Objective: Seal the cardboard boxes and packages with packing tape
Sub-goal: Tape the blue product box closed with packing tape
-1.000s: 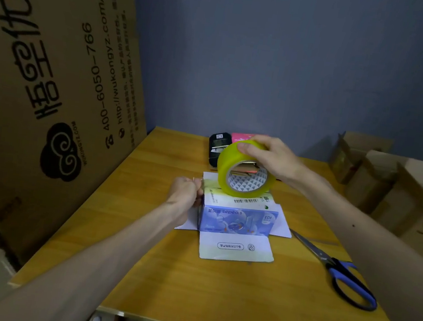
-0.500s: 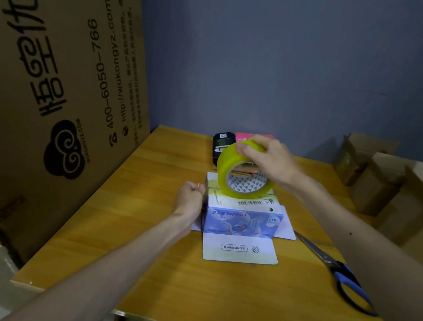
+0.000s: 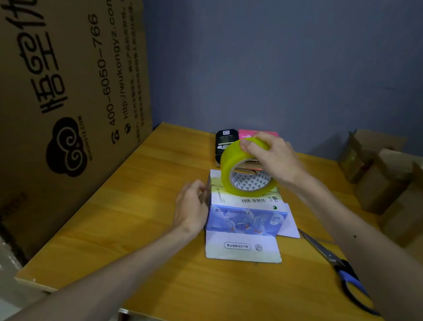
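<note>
A small blue and white box (image 3: 246, 218) lies on the wooden table (image 3: 160, 266), its front flap (image 3: 243, 247) folded out flat towards me. My right hand (image 3: 272, 157) grips a yellow roll of packing tape (image 3: 226, 167) from above, holding it on edge on the box's top at the back left. My left hand (image 3: 190, 205) lies with curled fingers against the box's left side, near the top corner, and seems to pinch the clear tape end there. The strip itself is hardly visible.
Blue-handled scissors (image 3: 345, 275) lie on the table to the right of the box. A black device (image 3: 225, 138) and a pink box (image 3: 256, 133) sit behind it. A large printed cardboard sheet (image 3: 57, 61) leans at the left. Open brown cartons (image 3: 401, 189) stand at the right.
My left hand has come down from level with the box's top to its left side. The tape roll in my right hand has sunk slightly towards the box top.
</note>
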